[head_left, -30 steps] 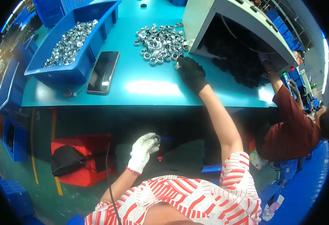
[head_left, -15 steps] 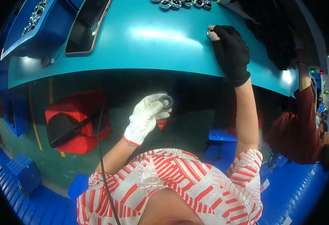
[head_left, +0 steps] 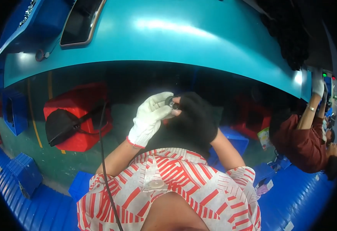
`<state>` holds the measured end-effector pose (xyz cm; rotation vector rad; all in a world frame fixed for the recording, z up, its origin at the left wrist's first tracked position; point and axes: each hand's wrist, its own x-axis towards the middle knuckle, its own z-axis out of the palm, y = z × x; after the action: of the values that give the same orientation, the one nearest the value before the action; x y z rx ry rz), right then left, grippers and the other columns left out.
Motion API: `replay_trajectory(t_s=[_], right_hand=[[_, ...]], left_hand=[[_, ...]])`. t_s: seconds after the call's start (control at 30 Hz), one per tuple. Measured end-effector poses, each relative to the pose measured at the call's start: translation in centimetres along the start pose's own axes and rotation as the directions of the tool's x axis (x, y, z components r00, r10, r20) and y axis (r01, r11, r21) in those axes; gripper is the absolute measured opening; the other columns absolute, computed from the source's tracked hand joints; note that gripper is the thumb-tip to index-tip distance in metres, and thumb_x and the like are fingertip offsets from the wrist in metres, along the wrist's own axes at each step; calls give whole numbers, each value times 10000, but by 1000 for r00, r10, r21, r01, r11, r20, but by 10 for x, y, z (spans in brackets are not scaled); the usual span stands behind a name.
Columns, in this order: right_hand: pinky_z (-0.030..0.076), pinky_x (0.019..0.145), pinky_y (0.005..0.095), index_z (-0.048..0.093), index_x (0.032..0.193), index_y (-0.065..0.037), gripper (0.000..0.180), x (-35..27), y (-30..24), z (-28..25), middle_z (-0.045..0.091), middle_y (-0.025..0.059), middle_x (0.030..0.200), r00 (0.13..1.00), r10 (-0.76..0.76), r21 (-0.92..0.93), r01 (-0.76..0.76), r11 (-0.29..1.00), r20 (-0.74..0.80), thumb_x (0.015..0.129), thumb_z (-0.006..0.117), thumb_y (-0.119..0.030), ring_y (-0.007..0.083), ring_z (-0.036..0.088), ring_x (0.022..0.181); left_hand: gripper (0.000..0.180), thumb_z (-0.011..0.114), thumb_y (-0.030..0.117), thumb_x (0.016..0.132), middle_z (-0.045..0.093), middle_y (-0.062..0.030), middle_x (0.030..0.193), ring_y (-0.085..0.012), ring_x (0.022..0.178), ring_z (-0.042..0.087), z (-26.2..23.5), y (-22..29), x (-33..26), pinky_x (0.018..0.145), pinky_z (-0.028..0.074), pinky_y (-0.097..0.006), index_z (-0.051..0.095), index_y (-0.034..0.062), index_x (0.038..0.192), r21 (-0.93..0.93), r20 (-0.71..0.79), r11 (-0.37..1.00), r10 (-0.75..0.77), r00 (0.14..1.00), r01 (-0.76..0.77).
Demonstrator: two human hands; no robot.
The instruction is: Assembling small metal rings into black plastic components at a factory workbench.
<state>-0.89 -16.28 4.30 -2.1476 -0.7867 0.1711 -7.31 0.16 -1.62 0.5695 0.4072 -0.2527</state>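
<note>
My left hand [head_left: 143, 119], in a white knitted glove with a red cuff, pinches a dark grey ring [head_left: 168, 101] between thumb and fingers. My right hand [head_left: 197, 113] wears a black glove that leaves the thumb and a fingertip bare. Those bare tips close on a small shiny metal part [head_left: 174, 104] at the ring's opening. Both hands meet in front of my chest, short of the table's near edge. How far the part sits inside the ring is hidden by the fingers.
The turquoise table [head_left: 145, 42] curves across the top, bearing a phone [head_left: 82, 23], a small loop [head_left: 40, 55] and a blue bin [head_left: 34, 30] of shiny parts. A black bag [head_left: 62, 127] lies on a red stool [head_left: 82, 134]. At the right sits another person [head_left: 301, 142]. A cable hangs before me.
My right hand has come back from the table, bringing the small shiny part down to the ring in my left hand. The view has shifted, so the row of round parts has left it.
</note>
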Motion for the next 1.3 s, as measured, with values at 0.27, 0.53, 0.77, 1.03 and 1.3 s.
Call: replay_trajectory(t_s=[0.27,0.53,0.77,1.03,1.3], right_hand=[[490,659,336,625,987,-84,295,-21,12,27,597,92,938,999,36,-31,-37,999,-28,705,710,-84,253,607,801],[478,789,386,549,1086,-43,339,-36,27,42,579,149,991,999,39,174,-39,984,4,774,640,-138,316,583,942],[505,722,403,592,1017,-73,265,-62,58,87,641,134,959,964,212,80,-227,971,160,790,621,-206,316,636,854],[488,741,291,660,1025,-40,282,-67,56,81,663,67,978,910,310,-57,-307,950,276,915,543,-272,143,611,892],[483,757,328,594,1068,-45,218,-69,66,83,640,149,1014,875,372,177,-438,882,310,896,539,-168,237,613,874]], left_hand=[[417,605,-87,794,598,-155,1082,-200,960,618,-1,-7,-10,836,541,-320,491,-59,1194,253,-31,961,120,992,-109],[567,681,22,769,617,-175,1101,-205,950,622,-36,-22,0,811,511,-298,434,-35,1275,824,9,563,111,994,-71],[582,669,-49,738,564,-122,1064,-169,946,558,-54,-36,2,829,478,-279,430,-26,1269,798,-2,603,10,1000,-5],[290,644,27,780,657,-167,954,-226,844,642,-37,-47,-3,781,494,-307,607,-47,1058,966,78,233,145,986,-111],[298,608,58,852,640,-98,878,-129,666,607,-43,-40,7,618,515,-225,547,-53,1121,769,-8,635,-110,994,76]])
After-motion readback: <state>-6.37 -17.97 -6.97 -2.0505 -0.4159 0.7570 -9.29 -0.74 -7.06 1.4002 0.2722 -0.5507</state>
